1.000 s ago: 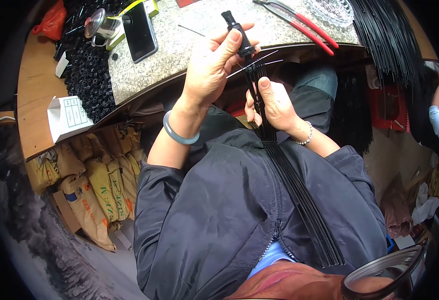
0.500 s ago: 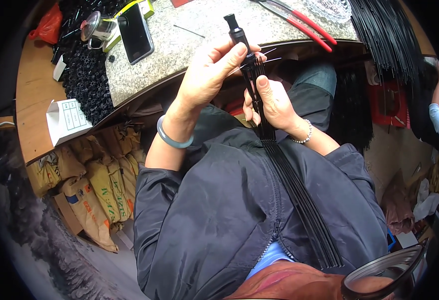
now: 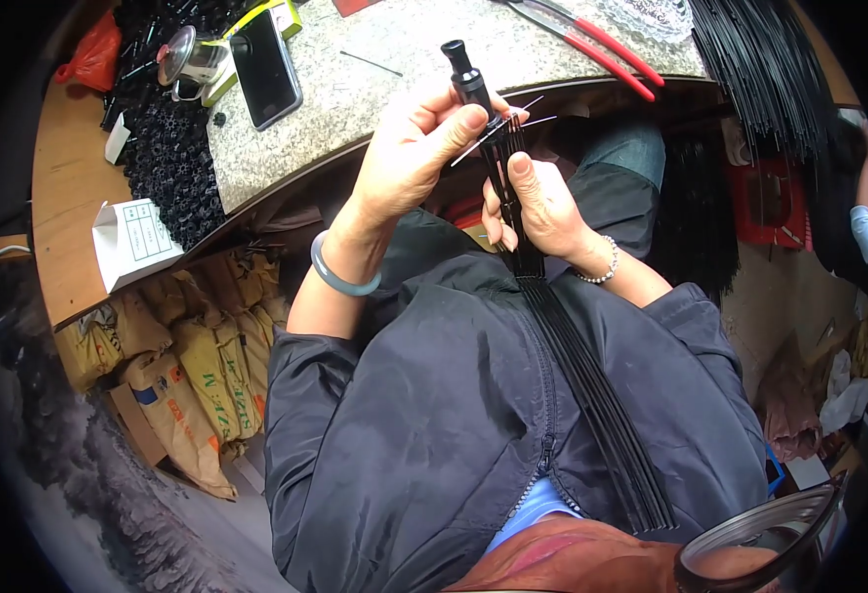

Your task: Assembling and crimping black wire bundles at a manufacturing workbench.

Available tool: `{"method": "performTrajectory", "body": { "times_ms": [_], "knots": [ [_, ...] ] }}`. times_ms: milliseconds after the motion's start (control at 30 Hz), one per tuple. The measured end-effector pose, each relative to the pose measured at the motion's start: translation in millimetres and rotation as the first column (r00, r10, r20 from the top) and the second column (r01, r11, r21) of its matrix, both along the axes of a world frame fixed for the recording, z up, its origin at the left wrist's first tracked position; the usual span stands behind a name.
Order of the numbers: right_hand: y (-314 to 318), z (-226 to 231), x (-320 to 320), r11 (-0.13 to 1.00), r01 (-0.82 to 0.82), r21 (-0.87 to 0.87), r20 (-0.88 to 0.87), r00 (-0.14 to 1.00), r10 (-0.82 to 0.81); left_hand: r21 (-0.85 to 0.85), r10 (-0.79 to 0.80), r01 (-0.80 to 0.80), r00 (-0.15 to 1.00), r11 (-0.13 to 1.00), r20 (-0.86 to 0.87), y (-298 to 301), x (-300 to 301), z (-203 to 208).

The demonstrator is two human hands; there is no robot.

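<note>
A long bundle of thin black rods that looks like a folded umbrella frame [image 3: 602, 405] runs from my hands down over my dark jacket. At its upper end stands a black stepped tube with a flared tip [image 3: 467, 77]. My left hand [image 3: 399, 158] pinches this tube near its base between thumb and fingers. Just below, my right hand [image 3: 544, 206] is closed round the upper part of the rods, thumb on top. Several thin pale wires [image 3: 540, 122] stick out sideways where tube and rods meet. My fingers hide part of that joint.
On the stone-topped table [image 3: 355, 89] lie a phone [image 3: 268, 74], a thin rod [image 3: 372, 63] and red-handled pliers [image 3: 612, 59]. Small black parts [image 3: 167, 168] are heaped at left by a white box [image 3: 137, 242]. Black rods [image 3: 760, 74] overhang at right. Bags [image 3: 192, 385] stand below.
The black tube has shifted slightly down and right with my left hand, and the wires at its base have turned a little. My right hand stays nearly still.
</note>
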State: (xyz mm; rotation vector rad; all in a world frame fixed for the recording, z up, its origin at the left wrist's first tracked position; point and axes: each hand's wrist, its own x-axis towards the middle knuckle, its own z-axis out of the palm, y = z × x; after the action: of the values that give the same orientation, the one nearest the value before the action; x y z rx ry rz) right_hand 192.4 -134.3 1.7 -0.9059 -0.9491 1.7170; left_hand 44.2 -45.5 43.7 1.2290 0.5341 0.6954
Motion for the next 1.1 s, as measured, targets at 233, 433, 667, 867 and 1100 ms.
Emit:
{"method": "performTrajectory", "body": {
  "times_ms": [233,433,667,867,1100],
  "knots": [
    [0.9,-0.4,1.6,1.000,0.000,0.011,0.024,1.000,0.000,-0.032,0.045,-0.044,0.998,0.999,0.052,-3.4,3.9,-1.7],
    [2.0,1.0,1.8,1.000,-0.011,0.007,0.012,1.000,0.011,-0.019,0.058,-0.056,0.994,0.998,0.088,-5.7,4.7,-3.0],
    [2.5,-3.5,4.5,0.999,-0.014,0.032,0.036,0.999,0.013,0.147,0.030,-0.042,0.996,0.988,0.083,-14.6,2.8,4.2],
    [4.4,-6.8,5.6,0.988,-0.089,0.126,0.045,0.995,0.084,0.140,0.125,-0.109,0.987,0.984,-0.106,-22.8,3.6,10.2],
    [4.2,-4.3,7.5,0.991,-0.098,0.096,-0.001,0.995,0.098,-0.149,-0.042,0.043,0.999,0.988,0.004,-15.2,-1.1,16.7]
  ]
}}
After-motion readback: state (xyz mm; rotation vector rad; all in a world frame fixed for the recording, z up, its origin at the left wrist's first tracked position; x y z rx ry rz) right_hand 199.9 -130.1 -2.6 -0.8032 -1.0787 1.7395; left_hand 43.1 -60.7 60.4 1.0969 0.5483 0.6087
